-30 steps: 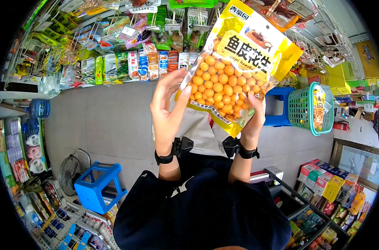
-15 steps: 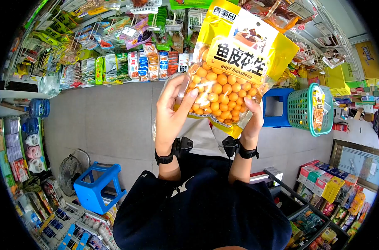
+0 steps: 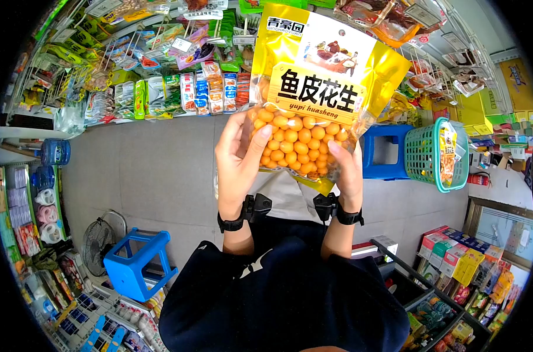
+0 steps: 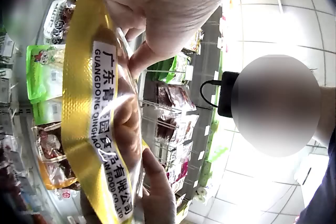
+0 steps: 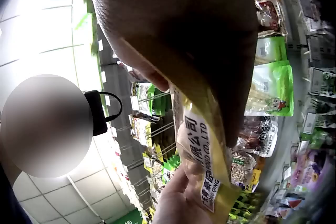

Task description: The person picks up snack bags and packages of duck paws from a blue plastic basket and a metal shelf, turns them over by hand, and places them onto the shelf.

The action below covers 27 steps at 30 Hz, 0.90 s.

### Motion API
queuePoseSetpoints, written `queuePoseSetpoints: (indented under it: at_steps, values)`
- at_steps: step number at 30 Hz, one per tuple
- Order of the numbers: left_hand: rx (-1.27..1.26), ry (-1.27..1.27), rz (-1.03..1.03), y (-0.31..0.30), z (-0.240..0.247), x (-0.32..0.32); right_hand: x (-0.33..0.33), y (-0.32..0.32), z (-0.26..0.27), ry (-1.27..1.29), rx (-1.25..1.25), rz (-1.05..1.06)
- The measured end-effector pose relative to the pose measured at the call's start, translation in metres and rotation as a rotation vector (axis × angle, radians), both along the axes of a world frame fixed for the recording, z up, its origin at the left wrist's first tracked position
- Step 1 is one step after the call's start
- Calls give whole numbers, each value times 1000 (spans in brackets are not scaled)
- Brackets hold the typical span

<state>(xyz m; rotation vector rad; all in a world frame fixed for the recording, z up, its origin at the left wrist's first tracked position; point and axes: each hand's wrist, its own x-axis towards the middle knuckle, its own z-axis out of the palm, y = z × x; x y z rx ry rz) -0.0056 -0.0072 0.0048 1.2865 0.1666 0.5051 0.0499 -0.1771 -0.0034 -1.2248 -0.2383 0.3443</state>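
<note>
A yellow and clear bag of coated peanuts (image 3: 322,91) is held up in front of the person, printed face toward the head camera and its top leaning to the right. My left hand (image 3: 236,158) grips the lower left side, thumb across the clear window and fingers behind. On the lower right side, my right hand (image 3: 349,173) grips with its thumb on the front. Orange-yellow balls show through the window. From the left wrist, the gold bottom seam (image 4: 84,103) is seen beside the left hand (image 4: 168,14). The right wrist view shows the lettered bottom (image 5: 202,155) between both hands.
Racks of hanging snack packets (image 3: 196,47) stand ahead, with rows of small sachets (image 3: 210,91) below. At right are a blue stool (image 3: 386,152) and a green basket (image 3: 433,155) with a similar bag inside. Another blue stool (image 3: 138,264) and a fan (image 3: 97,243) stand at lower left.
The bag has moved left and turned more upright, with its printed face now squarer to the head camera. Both hands still hold its lower sides.
</note>
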Motion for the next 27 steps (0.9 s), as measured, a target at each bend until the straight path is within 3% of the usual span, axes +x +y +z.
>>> queuePoseSetpoints:
  at_steps: [8, 27]
  values:
    - [10, -30, 121, -3, -2, 1, 4, 6, 9, -82, -61, 39]
    - [9, -15, 138, 0, 4, -3, 3, 17, 18, -54, -104, -48]
